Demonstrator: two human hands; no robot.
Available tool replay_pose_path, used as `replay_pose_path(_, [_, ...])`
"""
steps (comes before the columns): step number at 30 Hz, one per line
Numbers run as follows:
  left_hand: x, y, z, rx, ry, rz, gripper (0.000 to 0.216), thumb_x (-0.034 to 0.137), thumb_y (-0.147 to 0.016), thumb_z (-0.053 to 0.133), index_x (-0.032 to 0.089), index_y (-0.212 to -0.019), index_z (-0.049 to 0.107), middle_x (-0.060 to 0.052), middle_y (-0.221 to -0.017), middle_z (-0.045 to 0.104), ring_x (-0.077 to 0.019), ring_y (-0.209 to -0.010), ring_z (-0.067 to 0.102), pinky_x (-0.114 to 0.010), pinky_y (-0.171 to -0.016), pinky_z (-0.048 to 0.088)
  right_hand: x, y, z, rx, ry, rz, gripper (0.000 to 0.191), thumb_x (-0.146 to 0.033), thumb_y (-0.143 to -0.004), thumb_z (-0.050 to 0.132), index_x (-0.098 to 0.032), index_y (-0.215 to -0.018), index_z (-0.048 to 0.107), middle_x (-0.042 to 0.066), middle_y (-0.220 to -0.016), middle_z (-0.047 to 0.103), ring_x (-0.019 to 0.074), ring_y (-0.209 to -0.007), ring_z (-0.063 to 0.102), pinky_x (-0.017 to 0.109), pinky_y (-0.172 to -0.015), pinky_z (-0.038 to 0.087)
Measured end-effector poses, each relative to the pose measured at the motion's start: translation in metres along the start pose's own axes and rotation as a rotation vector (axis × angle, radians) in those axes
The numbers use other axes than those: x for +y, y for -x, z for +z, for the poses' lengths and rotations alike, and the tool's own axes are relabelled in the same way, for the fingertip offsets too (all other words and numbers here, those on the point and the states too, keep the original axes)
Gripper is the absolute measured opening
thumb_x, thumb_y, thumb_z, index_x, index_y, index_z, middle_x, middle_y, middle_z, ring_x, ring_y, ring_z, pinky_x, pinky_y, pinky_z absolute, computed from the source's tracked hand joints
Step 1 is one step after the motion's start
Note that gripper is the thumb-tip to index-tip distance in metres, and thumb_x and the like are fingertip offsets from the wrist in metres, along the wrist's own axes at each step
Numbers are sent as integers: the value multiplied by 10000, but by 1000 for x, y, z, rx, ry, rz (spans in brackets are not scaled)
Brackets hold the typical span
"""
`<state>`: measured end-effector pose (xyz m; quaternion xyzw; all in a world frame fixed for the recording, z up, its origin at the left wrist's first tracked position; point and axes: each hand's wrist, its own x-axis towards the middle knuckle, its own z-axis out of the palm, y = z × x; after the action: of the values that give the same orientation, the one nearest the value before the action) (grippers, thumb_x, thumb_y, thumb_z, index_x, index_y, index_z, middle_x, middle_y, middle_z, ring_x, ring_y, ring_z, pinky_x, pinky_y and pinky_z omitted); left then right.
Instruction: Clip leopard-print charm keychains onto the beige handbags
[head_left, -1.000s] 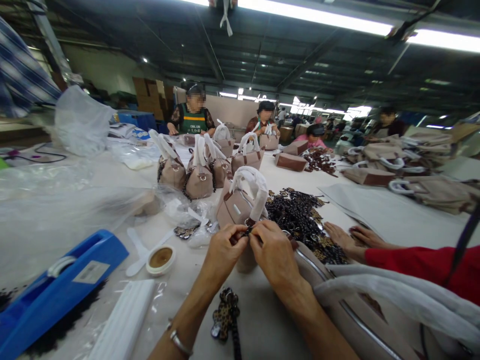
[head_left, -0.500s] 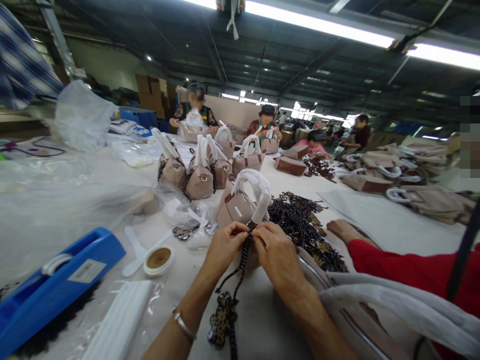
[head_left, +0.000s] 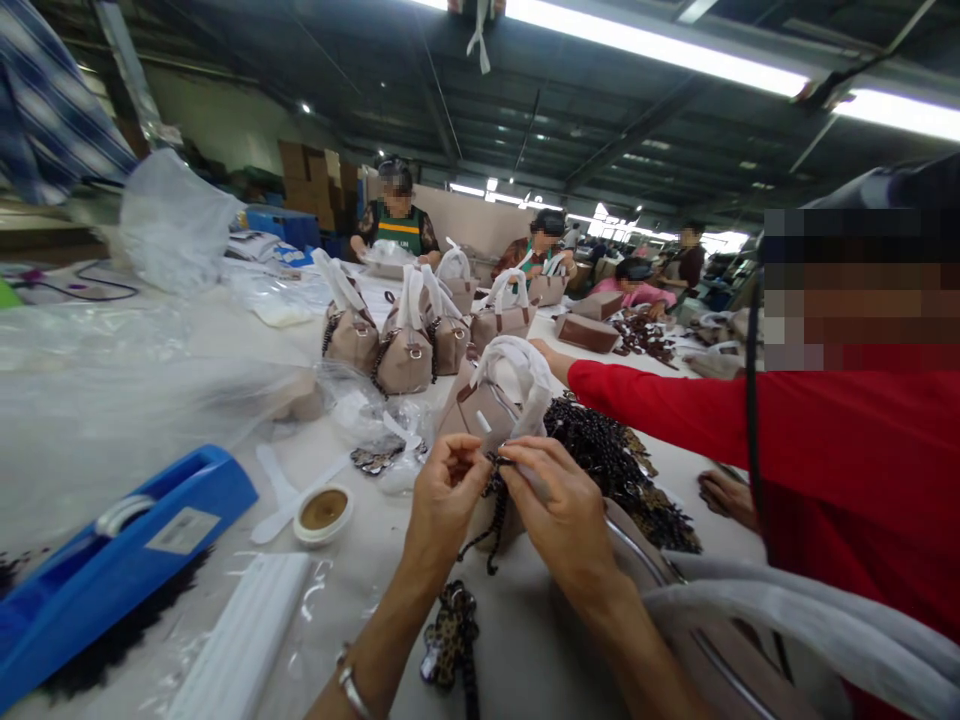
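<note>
My left hand (head_left: 442, 505) and my right hand (head_left: 559, 510) meet in a pinch on a dark braided cord (head_left: 495, 510) that dangles between them. Just beyond my fingertips stands a small beige handbag (head_left: 480, 410) with its handle wrapped in white. A leopard-print charm (head_left: 450, 640) lies on the white table (head_left: 525, 640) below my wrists. A larger beige bag (head_left: 705, 640) lies under my right forearm.
A person in a red sleeve (head_left: 675, 410) reaches across the table from the right, over a heap of dark charms (head_left: 607, 450). Several wrapped handbags (head_left: 405, 350) stand further back. A blue tape dispenser (head_left: 120, 560), a small round tub (head_left: 322, 512) and plastic bags (head_left: 112, 400) lie left. Other workers sit at the far end.
The person in red has leaned in from the right and stretched an arm across the table behind my hands. My hands keep working the cord, which now hangs shorter.
</note>
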<state>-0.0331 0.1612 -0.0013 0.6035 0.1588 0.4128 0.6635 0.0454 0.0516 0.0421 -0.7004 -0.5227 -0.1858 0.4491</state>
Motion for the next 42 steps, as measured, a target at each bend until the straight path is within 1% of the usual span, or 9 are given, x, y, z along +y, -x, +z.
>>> replay_pose_path(5, [-5, -7, -5, -90, 99, -71, 276, 331, -773, 658, 182, -971, 536, 32, -735, 581, -120, -674, 570, -237, -646, 463, 5, 4, 5, -119, -55, 126, 123, -181, -862, 590, -212, -825, 703, 34, -861, 710, 173, -812, 654, 289, -748, 522])
replay_pose_path(9, [-15, -12, -6, -85, -262, 64, 199, 322, -847, 571, 195, -998, 595, -33, -927, 646, -183, -868, 594, -326, -810, 463, 4, 4, 3, -139, -54, 259, 133, -235, -876, 562, -215, -866, 693, 12, -808, 707, 167, -737, 641, 275, -685, 500])
replay_pose_path(11, [-21, -14, -3, -135, -488, 171, 197, 299, -831, 602, 210, -1004, 629, -53, -1018, 658, -218, -971, 569, -369, -893, 426, 4, 3, 1, -141, -74, 315, 142, -251, -876, 555, -215, -882, 692, 8, -809, 709, 165, -719, 644, 268, -668, 497])
replay_pose_path(14, [-28, -17, 5, -156, -695, 248, 224, 277, -787, 651, 214, -1002, 643, -57, -993, 666, -245, -963, 554, -388, -875, 416, 6, 3, 1, -115, -77, 323, 145, -241, -867, 556, -215, -878, 698, 14, -837, 713, 172, -746, 650, 273, -694, 499])
replay_pose_path(16, [-28, -19, 8, -136, -744, 223, 171, 253, -779, 640, 210, -944, 652, -49, -946, 668, -246, -940, 558, -380, -851, 419, 8, 3, 0, -97, -9, 280, 143, -224, -866, 556, -215, -852, 697, 19, -832, 705, 175, -757, 641, 282, -712, 487])
replay_pose_path(22, [-20, -27, -2, -270, -372, -68, 138, 224, -787, 556, 192, -858, 670, -17, -824, 690, -177, -786, 604, -295, -754, 447, 15, 6, 0, -161, 272, 117, 135, -173, -859, 581, -207, -753, 658, 27, -765, 628, 191, -781, 570, 312, -751, 433])
replay_pose_path(27, [-28, -26, -8, -332, -131, -196, 176, 288, -776, 585, 167, -882, 654, 6, -709, 633, -122, -623, 542, -230, -608, 416, 15, 6, 6, -200, 419, 70, 161, -121, -828, 577, -205, -695, 614, 33, -759, 595, 199, -797, 536, 318, -744, 401])
replay_pose_path(33, [-29, -26, -6, -336, -15, -249, 184, 317, -793, 570, 157, -847, 643, 1, -721, 613, -113, -641, 525, -219, -613, 397, 17, 3, 12, -197, 519, 47, 175, -107, -799, 573, -208, -656, 566, 33, -730, 580, 200, -761, 518, 319, -709, 378])
replay_pose_path(42, [-28, -28, -9, -343, -52, -206, 202, 323, -799, 561, 157, -848, 665, 1, -700, 602, -117, -631, 512, -227, -615, 414, 18, 0, 19, -192, 560, 44, 191, -106, -806, 568, -208, -646, 553, 38, -724, 586, 203, -742, 514, 322, -703, 372])
